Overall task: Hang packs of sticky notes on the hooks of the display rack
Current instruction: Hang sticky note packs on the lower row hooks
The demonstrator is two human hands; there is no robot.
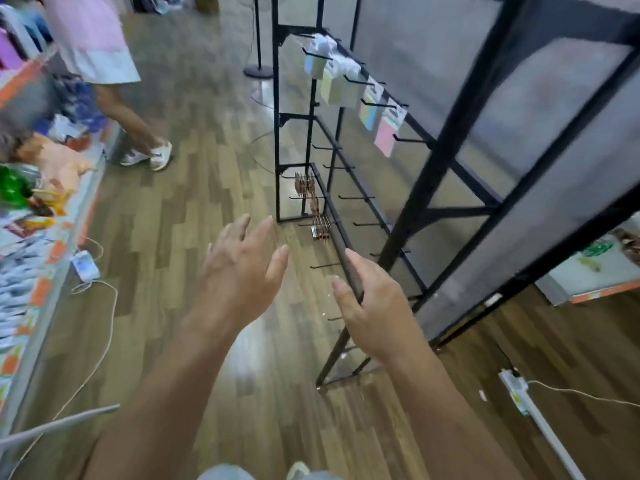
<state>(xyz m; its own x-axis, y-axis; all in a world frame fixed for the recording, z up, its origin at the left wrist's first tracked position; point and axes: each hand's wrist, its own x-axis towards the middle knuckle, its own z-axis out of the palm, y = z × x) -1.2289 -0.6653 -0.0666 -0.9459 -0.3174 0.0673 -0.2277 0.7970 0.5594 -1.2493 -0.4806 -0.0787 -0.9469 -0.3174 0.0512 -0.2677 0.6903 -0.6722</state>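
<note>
Fingers (261,230) of both hands were spread and relaxed, holding nothing. The left hand (239,282) hung over the floor (173,237). The right hand (377,306) sat at a low bar of the rack (446,150), the bar running between thumb and fingers; contact could not be told.

About 4 packs (388,138) already hung on the upper row, well apart from both hands: flat pastel blocks of blue, yellow, striped and pink paper, seemingly under glossy wrap with pale header cards. The hooks (412,140) were thin, straight black rods pointing outward; most lower ones were bare. The rack itself was matte black tube with grey panels behind.

No loose pack showed, so 1 likely had to be fetched. Risks, as I judged them: the hook tips stood at wrist height and could snag a hand; a header hole could tear or miss the rod, dropping the pack; hung packs sat close and might swing off if knocked. A white cable (104,341) trailed across the smooth wood-look floor, a trip hazard.
</note>
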